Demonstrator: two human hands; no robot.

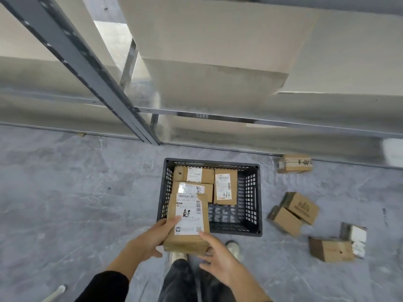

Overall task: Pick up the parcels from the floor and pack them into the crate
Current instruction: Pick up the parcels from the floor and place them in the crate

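Parcel (pixel 187 223) gripped by both hands: left hand (pixel 150 238) thumb on label, right hand (pixel 220 258) fingers at near edge. Crate (pixel 254 192) just beyond fingertips w/ 3 boxes (pixel 225 186) inside.

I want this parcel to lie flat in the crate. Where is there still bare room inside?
The crate has bare mesh floor along its near side, bordered by the near wall, the right wall and the A68 parcel. The far-left part is crowded with two parcels. The held parcel hangs over the near-left corner.
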